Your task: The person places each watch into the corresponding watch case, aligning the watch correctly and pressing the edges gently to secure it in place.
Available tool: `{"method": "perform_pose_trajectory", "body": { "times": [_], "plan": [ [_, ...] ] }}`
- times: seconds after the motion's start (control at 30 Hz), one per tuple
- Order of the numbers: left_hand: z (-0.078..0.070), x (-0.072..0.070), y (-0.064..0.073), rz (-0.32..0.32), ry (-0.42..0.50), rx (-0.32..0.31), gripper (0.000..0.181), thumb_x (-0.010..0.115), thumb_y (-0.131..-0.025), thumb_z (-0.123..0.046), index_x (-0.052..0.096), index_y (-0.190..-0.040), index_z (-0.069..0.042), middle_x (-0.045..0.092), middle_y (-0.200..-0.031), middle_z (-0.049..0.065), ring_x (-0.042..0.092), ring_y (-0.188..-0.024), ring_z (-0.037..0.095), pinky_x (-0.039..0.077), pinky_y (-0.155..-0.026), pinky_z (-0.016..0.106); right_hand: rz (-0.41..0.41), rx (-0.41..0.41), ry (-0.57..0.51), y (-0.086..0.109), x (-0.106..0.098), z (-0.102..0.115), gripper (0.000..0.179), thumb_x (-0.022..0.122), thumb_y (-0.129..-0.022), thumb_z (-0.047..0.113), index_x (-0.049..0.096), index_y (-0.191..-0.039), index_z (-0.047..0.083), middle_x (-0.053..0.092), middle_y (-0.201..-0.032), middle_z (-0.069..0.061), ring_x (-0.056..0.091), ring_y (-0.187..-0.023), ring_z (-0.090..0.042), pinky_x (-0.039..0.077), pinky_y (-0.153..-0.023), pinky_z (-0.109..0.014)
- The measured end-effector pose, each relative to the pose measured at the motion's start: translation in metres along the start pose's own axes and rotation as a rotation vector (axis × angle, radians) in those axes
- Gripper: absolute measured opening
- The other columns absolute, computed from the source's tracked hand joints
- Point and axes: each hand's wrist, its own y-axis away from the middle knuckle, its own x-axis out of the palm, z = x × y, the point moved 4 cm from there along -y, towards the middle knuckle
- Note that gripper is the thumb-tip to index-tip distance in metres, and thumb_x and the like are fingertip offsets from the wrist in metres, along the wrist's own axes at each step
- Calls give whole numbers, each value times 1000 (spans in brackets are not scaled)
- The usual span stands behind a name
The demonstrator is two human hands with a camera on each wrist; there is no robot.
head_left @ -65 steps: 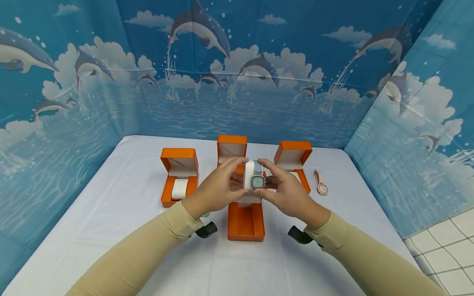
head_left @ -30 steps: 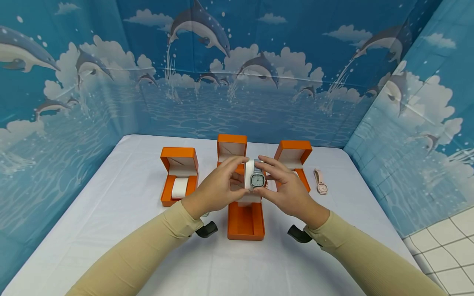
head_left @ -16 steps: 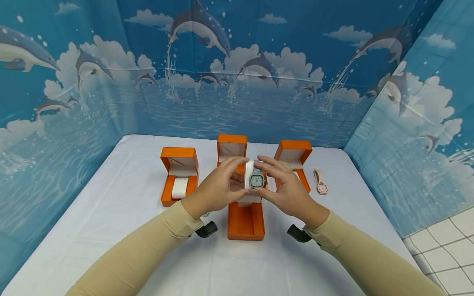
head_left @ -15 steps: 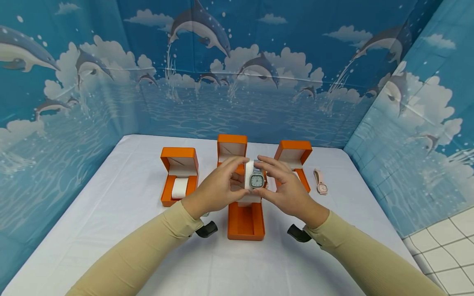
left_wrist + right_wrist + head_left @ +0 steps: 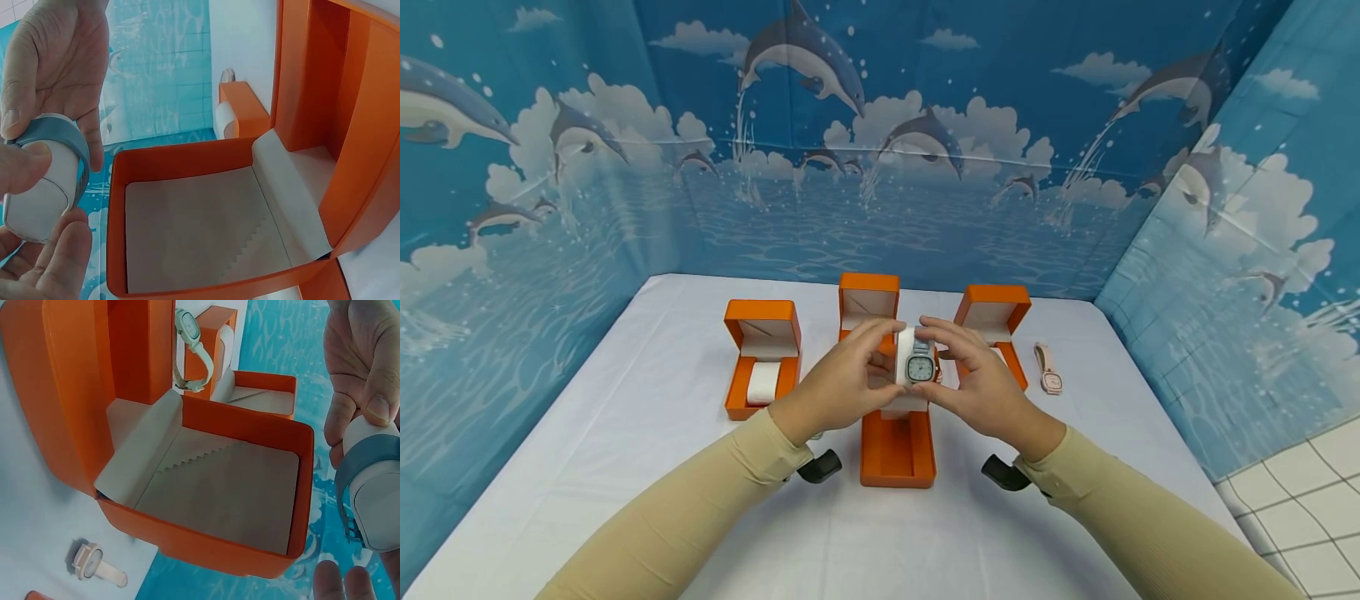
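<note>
In the head view, both hands meet over an orange watch box (image 5: 898, 450), whose lid stands up behind its bare tray. The left hand (image 5: 842, 375) pinches a white watch cushion (image 5: 903, 354) by its left side. A watch (image 5: 921, 368) with a blue-grey strap sits around the cushion, its square dial towards me. Fingers and thumb of the right hand (image 5: 988, 383) grip the watch at the strap's top and the case's lower edge. The left wrist view shows the strap (image 5: 62, 134) passing around the cushion. At the right wrist, its buckle (image 5: 353, 531) shows beneath.
Three more orange boxes stand with lids up: one left (image 5: 762, 312), one at the back middle (image 5: 869, 283), one right (image 5: 997, 296). A pink watch (image 5: 1051, 381) lies at the right. A pale green watch (image 5: 189, 328) lies left of the front box, mostly behind the left wrist.
Since the oldest frame, the right fingers have shifted down and left over the strap, and the watch has turned slightly. The left hand holds the cushion in the same place.
</note>
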Motion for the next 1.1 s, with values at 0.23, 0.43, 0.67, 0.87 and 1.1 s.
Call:
{"method": "perform_pose_trajectory", "body": {
  "times": [0.23,0.43,0.67,0.87,1.1],
  "plan": [
    [1,-1,0,-2,0,-1,78,81,-93,-10,39,-159,-10,41,-161,6,72,-108,16,60,-97,26,7,1,-31,0,1,-1,69,85,-89,11,56,-152,13,41,-167,-7,40,-151,-33,47,-116,-58],
    [2,0,1,9,14,-10,78,81,-93,-10,39,-159,-10,41,-161,7,72,-108,16,60,-98,26,6,-22,-11,2,1,0,70,85,-89,11,57,-152,14,41,-168,-6,39,-150,-32,45,-115,-62],
    [1,0,1,9,16,-10,78,82,-93,-12,40,-159,-9,40,-161,7,72,-108,17,60,-97,26,16,-26,0,4,2,-1,71,85,-90,14,55,-154,15,39,-169,-4,38,-150,-32,44,-115,-64],
    [1,-2,2,13,52,-21,80,83,-92,-12,40,-159,-10,41,-161,7,73,-109,18,61,-95,26,70,-61,1,5,0,-4,77,85,-90,12,49,-158,17,35,-171,-4,36,-150,-34,45,-114,-64],
    [2,0,2,17,67,-25,79,82,-93,-12,39,-159,-10,42,-160,8,73,-109,17,60,-95,25,73,-62,21,4,1,-3,78,86,-89,12,49,-157,16,36,-170,-5,38,-147,-33,48,-112,-60]
  ]
}}
